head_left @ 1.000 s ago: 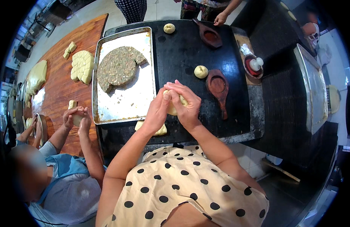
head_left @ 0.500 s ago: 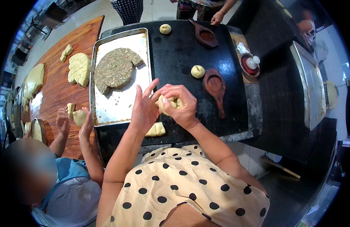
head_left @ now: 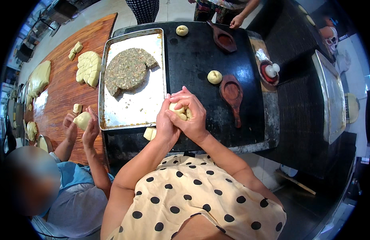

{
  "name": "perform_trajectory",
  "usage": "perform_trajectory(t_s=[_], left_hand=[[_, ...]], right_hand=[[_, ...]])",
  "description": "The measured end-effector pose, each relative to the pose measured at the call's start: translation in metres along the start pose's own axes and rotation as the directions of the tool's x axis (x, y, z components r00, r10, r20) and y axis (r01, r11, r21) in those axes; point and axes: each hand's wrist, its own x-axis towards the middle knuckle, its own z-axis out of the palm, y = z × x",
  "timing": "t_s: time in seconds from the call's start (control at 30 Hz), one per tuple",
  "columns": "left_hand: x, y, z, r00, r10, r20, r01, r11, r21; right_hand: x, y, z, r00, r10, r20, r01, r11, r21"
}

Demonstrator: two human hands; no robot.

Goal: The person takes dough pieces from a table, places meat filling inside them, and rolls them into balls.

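Above the near edge of the black tabletop, my left hand (head_left: pixel 167 123) and my right hand (head_left: pixel 194 119) are cupped together around a pale dough ball (head_left: pixel 177 109). Folds show on its upper side; the palms hide the rest. Beside my left wrist, a cut piece of dough (head_left: pixel 149 133) lies partly covered by my forearm. To the left is a metal tray (head_left: pixel 147 107) bearing a thick round slab of speckled, chopped filling (head_left: pixel 127 70) with a section cut out. Two round filled buns sit on the black surface, one nearer (head_left: pixel 214 77) and one farther (head_left: pixel 182 30).
Two dark wooden paddle-shaped molds (head_left: pixel 231 91) lie at the right, near a bowl (head_left: pixel 269 73) with white round items. At the left, a co-worker's hands (head_left: pixel 90 130) hold dough (head_left: pixel 82 120) over a wooden table (head_left: pixel 69 104) with scored dough (head_left: pixel 89 69). Another person's hand (head_left: pixel 237 21) rests at the far edge.
My left hand has closed in from beside the dough ball and now wraps it together with my right hand. The view has shifted slightly. The co-worker's hands have turned their dough.
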Motion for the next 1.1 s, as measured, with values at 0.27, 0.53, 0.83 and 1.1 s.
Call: perform_trajectory(t_s=[0.27, 0.53, 0.83, 1.1], left_hand=[[-0.007, 0.002, 0.021, 0.987, 0.025, -0.156, -0.017, 0.998, 0.056], [-0.003, 0.007, 0.016, 0.999, -0.023, -0.028, 0.025, 0.999, 0.045], [0.012, -0.003, 0.0, 0.946, -0.084, -0.314, 0.093, 0.996, 0.013], [0.006, 0.006, 0.008, 0.936, -0.309, -0.17, 0.35, 0.875, 0.334]], right_hand=[[-0.002, 0.005, 0.003, 0.996, 0.059, -0.07, -0.054, 0.996, 0.065], [0.0, 0.009, 0.002, 0.994, 0.047, -0.095, -0.048, 0.999, -0.003], [-0.012, 0.026, 0.008, 0.974, 0.212, 0.073, -0.222, 0.957, 0.185], [-0.008, 0.029, -0.033, 0.943, 0.096, 0.318, -0.11, 0.994, 0.025]])
